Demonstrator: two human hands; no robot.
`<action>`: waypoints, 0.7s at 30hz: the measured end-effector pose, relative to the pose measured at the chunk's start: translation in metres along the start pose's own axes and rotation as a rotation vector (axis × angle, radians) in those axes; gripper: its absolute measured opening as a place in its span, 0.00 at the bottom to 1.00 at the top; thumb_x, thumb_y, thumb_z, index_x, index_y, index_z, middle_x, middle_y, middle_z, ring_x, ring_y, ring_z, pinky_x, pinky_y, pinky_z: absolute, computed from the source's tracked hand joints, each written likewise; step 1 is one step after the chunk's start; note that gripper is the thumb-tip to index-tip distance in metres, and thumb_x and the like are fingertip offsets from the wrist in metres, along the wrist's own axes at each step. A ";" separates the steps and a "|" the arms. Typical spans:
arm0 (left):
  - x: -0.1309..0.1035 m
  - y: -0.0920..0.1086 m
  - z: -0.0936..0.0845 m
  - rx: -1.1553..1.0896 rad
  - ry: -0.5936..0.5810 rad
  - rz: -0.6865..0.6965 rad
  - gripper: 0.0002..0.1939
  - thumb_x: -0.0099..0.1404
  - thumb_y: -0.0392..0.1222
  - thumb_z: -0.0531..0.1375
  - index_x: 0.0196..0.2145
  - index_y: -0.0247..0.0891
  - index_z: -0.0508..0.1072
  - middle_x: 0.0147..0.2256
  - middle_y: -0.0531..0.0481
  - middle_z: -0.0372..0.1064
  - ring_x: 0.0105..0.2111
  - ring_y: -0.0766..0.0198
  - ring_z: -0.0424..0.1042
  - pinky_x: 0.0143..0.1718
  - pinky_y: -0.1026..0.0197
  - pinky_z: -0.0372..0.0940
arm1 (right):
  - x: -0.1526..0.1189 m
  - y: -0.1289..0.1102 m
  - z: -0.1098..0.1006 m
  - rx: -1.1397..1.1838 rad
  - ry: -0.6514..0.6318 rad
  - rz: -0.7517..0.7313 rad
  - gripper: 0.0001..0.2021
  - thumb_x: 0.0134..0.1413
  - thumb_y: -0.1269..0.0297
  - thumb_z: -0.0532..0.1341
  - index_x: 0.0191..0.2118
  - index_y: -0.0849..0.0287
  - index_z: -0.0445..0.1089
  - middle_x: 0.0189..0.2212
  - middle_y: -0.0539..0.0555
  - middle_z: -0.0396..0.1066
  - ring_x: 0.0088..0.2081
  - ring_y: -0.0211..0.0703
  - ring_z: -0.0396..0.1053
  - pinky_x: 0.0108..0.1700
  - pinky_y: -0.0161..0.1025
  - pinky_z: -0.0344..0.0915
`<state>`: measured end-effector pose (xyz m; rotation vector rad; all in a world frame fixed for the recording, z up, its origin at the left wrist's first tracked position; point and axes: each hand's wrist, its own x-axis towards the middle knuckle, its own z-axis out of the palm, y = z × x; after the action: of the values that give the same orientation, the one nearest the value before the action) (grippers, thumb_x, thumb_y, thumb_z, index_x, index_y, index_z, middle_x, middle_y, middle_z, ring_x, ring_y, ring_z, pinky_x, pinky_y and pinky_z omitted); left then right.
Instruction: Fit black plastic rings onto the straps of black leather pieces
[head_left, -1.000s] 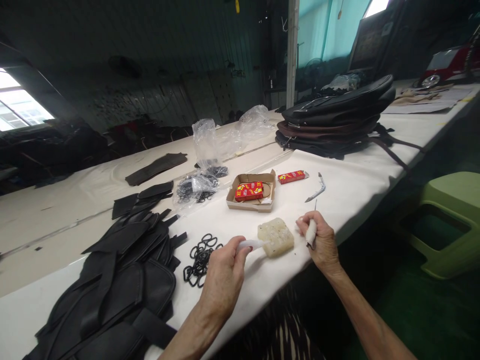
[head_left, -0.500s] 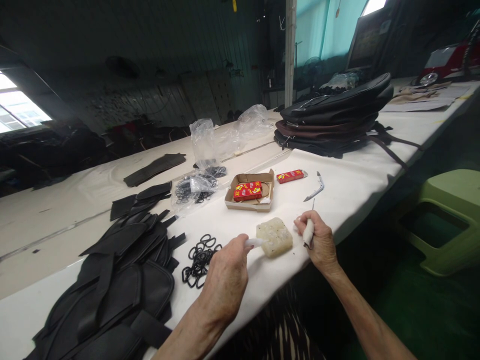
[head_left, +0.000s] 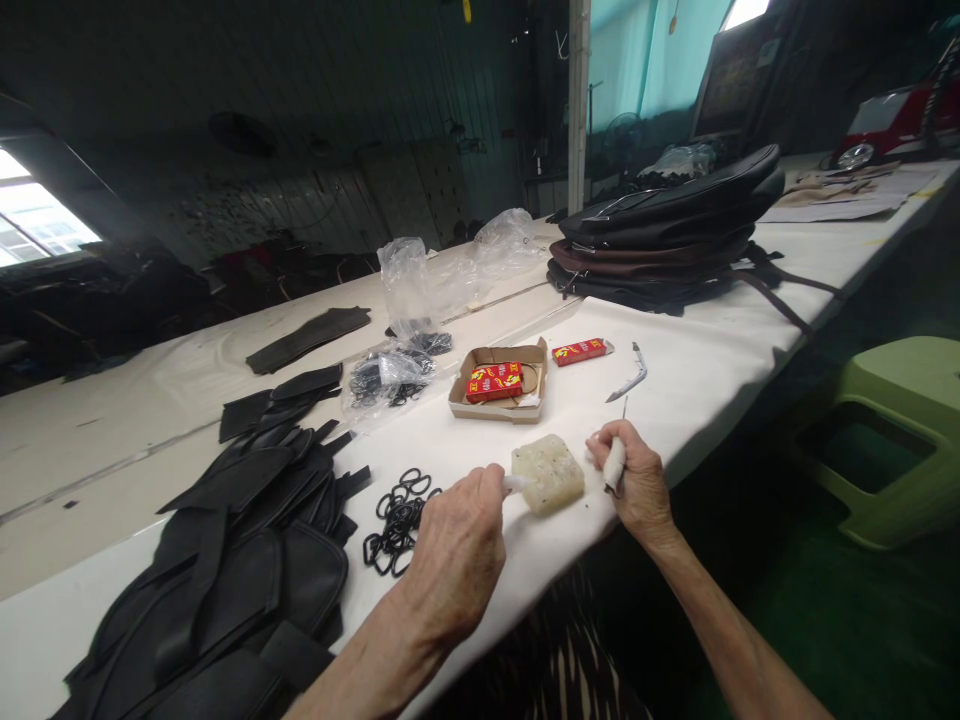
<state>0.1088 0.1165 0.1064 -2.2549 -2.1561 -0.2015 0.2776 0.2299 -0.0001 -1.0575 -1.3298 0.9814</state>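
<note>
The left hand [head_left: 459, 545] is curled with its back to the camera, thumb and fingers gripping a short, smooth white stick [head_left: 514, 484]; most of that stick is covered by the hand. Its free end reaches the left edge of a squarish, pale yellow, translucent block [head_left: 548, 475] with dark specks and a rough top, though whether the two touch cannot be told. The right hand [head_left: 636, 478], just right of the block, is closed around a slim tool with a white-wrapped handle [head_left: 615, 466], its thin metal point directed away from the person.

The block lies flat on a table with a smooth white covering [head_left: 577, 405]. Left of the block, partly behind the left hand, is a loose heap of black D-shaped rings [head_left: 400, 520]. Just beyond the block sits a shallow brown cardboard box [head_left: 487, 413] holding a red packet with yellow print [head_left: 493, 382]. Farther beyond the block lie a second, similar red packet [head_left: 579, 351] and, to its right, a bent, slender grey-white implement [head_left: 628, 376].

Well left of the block spreads a pile of flat black leather-like pieces [head_left: 240, 570]. Well beyond the block rises a stack of black and dark brown bags [head_left: 667, 235]; far to the block's right stands a light green plastic stool [head_left: 892, 400].
</note>
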 end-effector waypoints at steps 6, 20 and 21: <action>0.002 -0.001 0.000 0.019 -0.022 0.019 0.10 0.65 0.31 0.44 0.33 0.38 0.63 0.28 0.47 0.67 0.28 0.57 0.67 0.27 0.59 0.53 | -0.001 -0.002 0.000 -0.010 -0.009 -0.005 0.08 0.52 0.60 0.60 0.28 0.55 0.60 0.18 0.43 0.58 0.19 0.33 0.57 0.24 0.31 0.59; 0.004 0.000 -0.003 0.068 -0.050 0.036 0.10 0.65 0.31 0.44 0.33 0.38 0.64 0.28 0.49 0.67 0.28 0.59 0.66 0.28 0.59 0.55 | 0.000 -0.004 0.000 -0.044 -0.006 -0.020 0.08 0.51 0.60 0.59 0.28 0.55 0.60 0.17 0.43 0.58 0.19 0.33 0.59 0.23 0.29 0.58; 0.004 0.000 -0.003 0.071 -0.047 0.034 0.10 0.65 0.31 0.44 0.33 0.38 0.64 0.28 0.49 0.66 0.28 0.59 0.66 0.28 0.59 0.55 | 0.000 -0.005 0.000 -0.047 -0.006 -0.021 0.08 0.51 0.60 0.59 0.28 0.55 0.60 0.17 0.43 0.58 0.19 0.33 0.59 0.23 0.30 0.58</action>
<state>0.1086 0.1199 0.1095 -2.2783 -2.1096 -0.0711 0.2776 0.2285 0.0042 -1.0746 -1.3715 0.9427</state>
